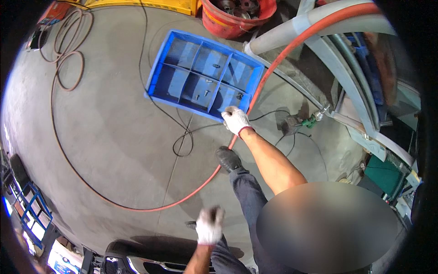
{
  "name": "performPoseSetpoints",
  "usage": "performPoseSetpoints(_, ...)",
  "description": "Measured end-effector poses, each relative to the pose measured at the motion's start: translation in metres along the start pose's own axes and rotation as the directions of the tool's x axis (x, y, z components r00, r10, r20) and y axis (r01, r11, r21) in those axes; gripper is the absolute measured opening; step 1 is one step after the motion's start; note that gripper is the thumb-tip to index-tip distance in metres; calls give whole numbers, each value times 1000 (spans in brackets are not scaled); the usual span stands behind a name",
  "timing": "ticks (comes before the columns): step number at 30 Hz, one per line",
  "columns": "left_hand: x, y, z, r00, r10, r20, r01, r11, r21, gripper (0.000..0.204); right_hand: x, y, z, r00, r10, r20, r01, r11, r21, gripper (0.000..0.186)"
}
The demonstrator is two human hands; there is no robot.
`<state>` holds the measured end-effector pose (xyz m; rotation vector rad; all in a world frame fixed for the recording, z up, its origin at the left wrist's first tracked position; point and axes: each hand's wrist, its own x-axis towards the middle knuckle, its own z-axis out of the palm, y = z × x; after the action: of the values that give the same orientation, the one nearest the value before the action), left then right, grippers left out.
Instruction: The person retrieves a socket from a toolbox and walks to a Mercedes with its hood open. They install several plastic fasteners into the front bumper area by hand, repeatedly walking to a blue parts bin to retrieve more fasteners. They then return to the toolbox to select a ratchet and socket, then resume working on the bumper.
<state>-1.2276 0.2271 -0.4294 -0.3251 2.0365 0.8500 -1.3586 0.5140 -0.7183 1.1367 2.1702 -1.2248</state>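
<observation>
My right hand [235, 119], in a white glove with a red cuff, is at the near right rim of a blue divided tray [175, 103]. Its fingers are curled and pressed together; what they hold, if anything, is hidden. Several small bolts [206, 93] lie loose in the tray's compartments, with a dark small part [239, 96] in the near right one. Low in the view, away from the tray, my left hand [210, 226] wears a matching glove. Motion smears its fingers, which look bent, and no held thing can be made out.
A red-orange hose [182, 200] loops over the concrete floor past my shoe [228, 159]. Beyond the tray stands a red bucket [219, 23] of metal parts. A grey metal frame [328, 59] rises at the right. Black cable [182, 132] crosses the floor; a vehicle front [150, 260] is nearby.
</observation>
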Motion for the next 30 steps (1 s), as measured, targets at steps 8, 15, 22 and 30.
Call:
performPoseSetpoints(8,384,139,30,852,518,-73,-341,656,673,24,-50,16,-40,959,116,259,-254,759,600,20)
performPoseSetpoints(15,463,139,58,939,342,31,-208,496,843,32,-98,45,-61,865,298,403,-498,607,619,23)
performPoseSetpoints(22,423,148,34,901,430,-59,-299,713,634,28,-101,38,-66,970,120,214,-213,841,497,19)
performPoseSetpoints(30,245,39,16,989,-71,127,85,990,-109,27,-62,-24,-22,940,-329,-90,339,926,163,22)
